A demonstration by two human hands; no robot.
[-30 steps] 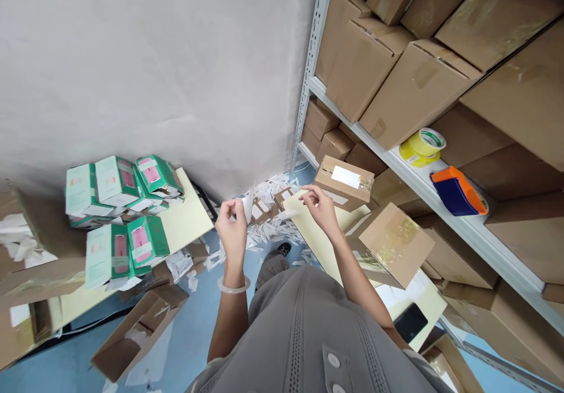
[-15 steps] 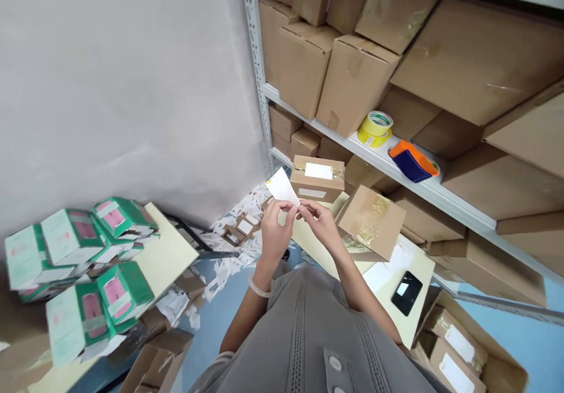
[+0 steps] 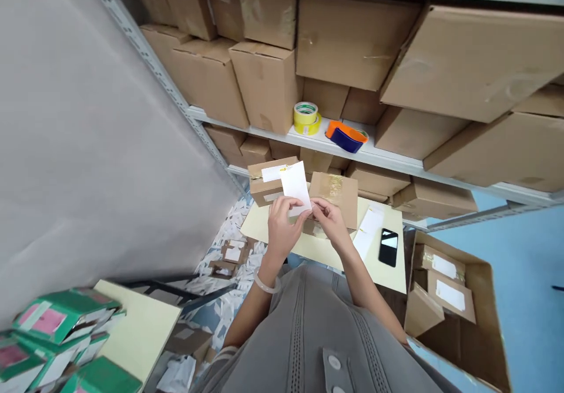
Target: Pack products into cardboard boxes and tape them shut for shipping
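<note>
left hand [image 3: 282, 227]: thumb and finger clamped on slip [image 3: 296, 182], lower end
right hand [image 3: 329, 221]: fingertips pinched at slip's lower right corner
slip: one; touches both hands equally; long axis runs from fingers between 11 and 12 o'clock
left box [image 3: 263, 197]: one, 10 o'clock
right box [image 3: 348, 205]: one, 2 o'clock
tape rolls [image 3: 307, 124]: two, 12 o'clock
phone [image 3: 388, 247]: one, 4 o'clock

A white paper label [image 3: 295, 182], rectangular and longer than wide, is held up near the centre of the view, pinched at its 6 o'clock end by the left hand [image 3: 284, 228] and at its 5 o'clock corner by the right hand [image 3: 331, 224]. Its far end tilts between 11 and 12 o'clock. A small yellow mark [image 3: 283, 170] sits at its 11 o'clock corner, beside print too small to read.
</note>
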